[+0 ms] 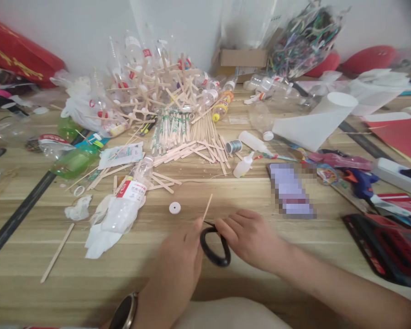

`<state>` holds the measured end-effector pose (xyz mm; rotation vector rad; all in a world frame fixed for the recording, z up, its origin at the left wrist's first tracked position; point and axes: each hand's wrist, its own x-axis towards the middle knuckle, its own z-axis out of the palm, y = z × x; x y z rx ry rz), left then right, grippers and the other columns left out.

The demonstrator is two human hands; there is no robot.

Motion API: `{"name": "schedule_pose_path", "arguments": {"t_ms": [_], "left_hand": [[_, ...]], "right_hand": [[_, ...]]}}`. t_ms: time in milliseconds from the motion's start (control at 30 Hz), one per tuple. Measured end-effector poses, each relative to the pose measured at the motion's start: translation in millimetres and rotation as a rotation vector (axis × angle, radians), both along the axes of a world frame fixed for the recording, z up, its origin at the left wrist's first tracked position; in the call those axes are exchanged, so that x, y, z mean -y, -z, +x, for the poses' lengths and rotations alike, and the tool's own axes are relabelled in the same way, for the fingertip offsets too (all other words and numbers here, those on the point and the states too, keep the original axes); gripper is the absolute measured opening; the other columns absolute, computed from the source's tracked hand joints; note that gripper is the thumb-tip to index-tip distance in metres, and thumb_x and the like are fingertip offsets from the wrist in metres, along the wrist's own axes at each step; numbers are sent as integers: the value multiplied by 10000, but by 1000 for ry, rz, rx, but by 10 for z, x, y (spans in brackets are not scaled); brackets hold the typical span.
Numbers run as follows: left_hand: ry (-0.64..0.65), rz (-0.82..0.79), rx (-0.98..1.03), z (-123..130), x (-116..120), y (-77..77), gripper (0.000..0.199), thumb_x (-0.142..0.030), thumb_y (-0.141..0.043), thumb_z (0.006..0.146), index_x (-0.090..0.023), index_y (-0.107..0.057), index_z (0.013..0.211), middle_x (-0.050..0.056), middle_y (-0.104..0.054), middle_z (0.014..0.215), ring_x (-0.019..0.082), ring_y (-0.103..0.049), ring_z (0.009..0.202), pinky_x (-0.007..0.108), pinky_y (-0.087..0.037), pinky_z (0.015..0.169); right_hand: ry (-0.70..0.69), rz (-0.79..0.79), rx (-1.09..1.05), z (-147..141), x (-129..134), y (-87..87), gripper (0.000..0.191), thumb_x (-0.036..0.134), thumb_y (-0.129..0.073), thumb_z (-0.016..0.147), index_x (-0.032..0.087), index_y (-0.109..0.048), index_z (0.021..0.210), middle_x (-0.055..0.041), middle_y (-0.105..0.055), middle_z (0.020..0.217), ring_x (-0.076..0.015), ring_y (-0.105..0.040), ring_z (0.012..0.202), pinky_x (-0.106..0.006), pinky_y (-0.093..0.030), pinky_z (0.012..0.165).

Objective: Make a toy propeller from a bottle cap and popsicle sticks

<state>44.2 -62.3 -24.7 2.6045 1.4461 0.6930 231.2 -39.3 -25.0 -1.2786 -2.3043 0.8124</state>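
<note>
Near the front edge of the table, my left hand is closed on a thin wooden stick, whose upper end sticks out past the fingers. Black-handled scissors are gripped in my right hand, with a handle loop hanging below the fingers. The scissors' tip meets the stick at my left fingertips; most of the blades are hidden. Just beyond my hands lies a small white disc with a hole in its middle. A clear plastic bottle with a red and white label rests to the left.
Loose craft sticks and thin skewers lie farther back, before a pile of plastic bottles and sticks. A phone, a glue bottle and a blue glue gun are to the right. One craft stick lies at the left.
</note>
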Motion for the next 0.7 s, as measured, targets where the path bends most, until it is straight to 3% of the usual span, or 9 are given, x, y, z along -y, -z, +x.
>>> {"name": "schedule_pose_path", "arguments": {"t_ms": [67, 200, 367, 467, 533, 633, 667, 700], "left_hand": [[3, 49, -2, 4, -9, 4, 341, -72, -300, 945, -70, -608, 1091, 79, -714, 646, 189, -675, 513, 262, -524, 475], [5, 161, -34, 9, -22, 12, 343, -42, -300, 937, -4, -593, 1111, 89, -695, 613, 198, -660, 485, 273, -513, 447], [7, 28, 14, -23, -27, -39, 345, -68, -324, 916, -66, -631, 1074, 98, -730, 668, 209, -688, 524, 283, -544, 472], [19, -6, 32, -44, -18, -33, 324, -93, -354, 926, -65, -626, 1098, 108, -738, 701, 217, -700, 551, 291, -561, 495], [6, 64, 15, -51, -10, -3, 327, -84, -354, 933, -39, -593, 1151, 105, -721, 665, 222, -688, 525, 298, -552, 473], [24, 165, 22, -53, -3, 40, 351, -63, -346, 937, -43, -524, 1238, 114, -733, 711, 213, -698, 555, 285, -556, 496], [29, 167, 39, -54, -2, 45, 363, -67, -348, 941, -56, -505, 1268, 116, -741, 742, 207, -704, 578, 279, -561, 519], [26, 146, 67, -55, -2, 42, 375, -80, -354, 947, -70, -492, 1296, 113, -746, 764, 201, -708, 598, 273, -564, 542]], "right_hand": [[-25, -43, -16, -16, -3, -26, 322, 215, -369, 972, 179, -570, 723, -38, -676, 595, -143, -630, 535, -238, -415, 534], [-96, -307, -176, -97, 24, -56, 500, 190, -143, 1043, 174, -545, 746, 25, -651, 498, -84, -605, 432, -167, -404, 447], [10, 49, -7, -53, 18, 8, 281, 227, -390, 953, 168, -593, 768, -67, -682, 634, -161, -628, 563, -253, -407, 537], [8, 36, -18, -42, 15, -7, 323, 255, -369, 956, 180, -575, 719, -73, -671, 617, -170, -618, 557, -266, -406, 544], [23, -176, -140, -82, 27, -48, 377, 305, -310, 995, 194, -535, 714, -27, -645, 544, -137, -596, 492, -225, -402, 495], [50, -661, -449, -165, 50, -101, 392, 452, -275, 999, 207, -481, 773, 20, -607, 475, -122, -563, 417, -196, -387, 429], [63, -737, -509, -183, 55, -108, 386, 480, -280, 990, 210, -470, 790, 21, -604, 471, -127, -562, 412, -200, -386, 423], [80, -706, -507, -192, 58, -109, 367, 476, -297, 985, 212, -467, 793, 20, -606, 478, -130, -567, 420, -204, -388, 427]]}}
